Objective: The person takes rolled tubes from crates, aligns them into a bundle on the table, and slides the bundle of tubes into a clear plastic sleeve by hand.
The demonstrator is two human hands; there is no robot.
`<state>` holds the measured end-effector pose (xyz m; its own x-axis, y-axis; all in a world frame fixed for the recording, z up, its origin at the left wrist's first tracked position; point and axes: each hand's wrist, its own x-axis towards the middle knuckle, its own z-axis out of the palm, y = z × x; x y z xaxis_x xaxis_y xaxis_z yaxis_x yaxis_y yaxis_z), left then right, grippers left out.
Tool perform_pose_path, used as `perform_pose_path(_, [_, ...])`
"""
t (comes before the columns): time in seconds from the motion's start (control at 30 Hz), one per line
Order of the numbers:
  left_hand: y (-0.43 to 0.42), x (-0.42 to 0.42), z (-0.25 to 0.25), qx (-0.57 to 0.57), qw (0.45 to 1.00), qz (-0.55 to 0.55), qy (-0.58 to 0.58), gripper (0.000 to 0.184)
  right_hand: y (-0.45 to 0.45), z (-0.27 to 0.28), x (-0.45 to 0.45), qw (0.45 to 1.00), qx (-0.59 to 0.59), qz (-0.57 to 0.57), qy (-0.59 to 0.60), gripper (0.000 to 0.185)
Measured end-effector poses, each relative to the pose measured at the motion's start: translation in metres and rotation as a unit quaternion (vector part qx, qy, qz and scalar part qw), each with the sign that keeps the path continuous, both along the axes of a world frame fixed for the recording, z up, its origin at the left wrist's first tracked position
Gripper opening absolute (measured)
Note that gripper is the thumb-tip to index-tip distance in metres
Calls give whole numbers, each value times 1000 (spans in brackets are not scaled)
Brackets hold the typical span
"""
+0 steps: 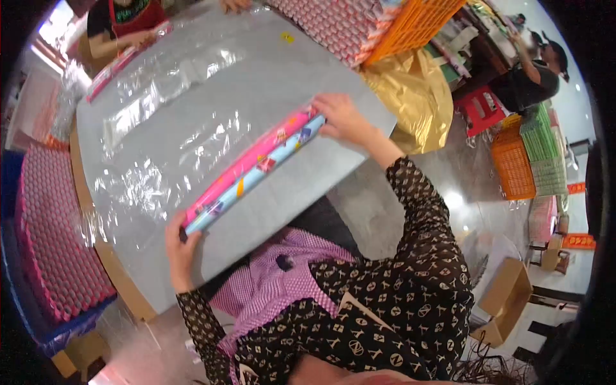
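Two long printed paper rolls lie side by side across the grey table (pixel 276 199) in front of me, one pink (pixel 247 157) and one light blue (pixel 256 173), both with small coloured pictures. My left hand (pixel 179 245) is closed around their near-left ends, thumb on the blue roll's side. At the far-right ends, my right hand (pixel 343 117) grips both rolls, fingers over the pink one and thumb by the blue one. Clear plastic film (pixel 138 183) lies just beyond the rolls.
A blue-lined bin (pixel 58 330) full of pink-edged rolls (pixel 61 237) stands at left. Across the table a person (pixel 125 38) handles another pink roll (pixel 112 74). More stacked rolls (pixel 333 22), an orange crate (pixel 414 29) and gold sheeting (pixel 417 96) are at the far right.
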<state>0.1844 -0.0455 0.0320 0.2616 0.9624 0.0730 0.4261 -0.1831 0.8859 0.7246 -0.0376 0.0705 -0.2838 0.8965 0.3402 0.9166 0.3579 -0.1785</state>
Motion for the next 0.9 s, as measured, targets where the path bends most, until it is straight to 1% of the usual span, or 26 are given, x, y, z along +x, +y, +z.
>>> perform_pose_path(0.03, [0, -2, -7, -14, 1000, 10, -19, 57, -2, 16, -14, 999, -32, 13, 3, 64])
perform_pose_path(0.07, [0, 1, 3, 14, 1000, -1, 24, 57, 1, 14, -25, 1000, -18, 24, -8, 66])
perform_pose_path(0.1, [0, 5, 8, 44, 999, -12, 21, 56, 4, 10, -36, 999, -5, 35, -17, 68])
perform_pose_path(0.13, [0, 7, 11, 72, 997, -23, 21, 55, 6, 18, -51, 997, -21, 76, 5, 73])
perform_pose_path(0.17, [-1, 8, 12, 84, 996, -24, 16, 55, 14, 0, -62, 993, 9, 116, -1, 80])
perform_pose_path(0.23, [-1, 8, 11, 84, 996, -18, 19, 54, 12, 20, -96, 988, -34, 150, -28, 86])
perform_pose_path(0.27, [-1, 9, 11, 94, 995, -16, 16, 54, 16, 24, -111, 988, -24, 151, -33, 86])
perform_pose_path(0.33, [-1, 8, 10, 77, 997, -25, -10, 53, 24, 29, -134, 972, -66, 222, -39, 92])
perform_pose_path(0.37, [-1, 8, 7, 63, 998, -10, -22, 53, 28, 30, -140, 972, -61, 224, -42, 92])
perform_pose_path(0.4, [0, 6, 4, 68, 997, -7, -23, 53, 32, 27, -145, 967, -77, 237, -42, 96])
perform_pose_path(0.43, [-1, 8, 5, 68, 997, -11, -25, 53, 35, 24, -149, 963, -94, 250, -41, 100])
perform_pose_path(0.47, [-1, 9, 6, 67, 997, -15, -28, 53, 38, 22, -150, 963, -91, 252, -44, 100])
perform_pose_path(0.53, [3, 2, -3, 97, 994, -27, -32, 52, 42, 20, -147, 961, -127, 247, -15, 106])
perform_pose_path(0.6, [5, -1, -8, 108, 993, -55, -1, 55, 41, 20, -148, 963, -141, 229, -17, 106])
perform_pose_path(0.67, [2, 4, 1, 105, 993, -45, -9, 56, 42, 19, -145, 962, -136, 236, 13, 103])
perform_pose_path(0.73, [0, 6, 6, 105, 993, -43, 12, 56, 42, 14, -143, 961, -119, 249, 8, 104])
perform_pose_path(0.8, [-1, 8, 5, 98, 995, -32, 18, 55, 42, 2, -140, 964, -68, 256, 35, 105])
perform_pose_path(0.83, [-1, 11, 5, 112, 994, -15, 10, 54, 43, -1, -140, 964, -36, 262, 36, 99])
perform_pose_path(0.87, [-3, 14, 10, 122, 992, 2, 5, 53, 42, 3, -140, 962, -43, 267, 42, 99])
perform_pose_path(0.9, [-6, 14, 14, 110, 994, 5, 15, 53, 42, 4, -139, 962, -99, 253, 37, 92])
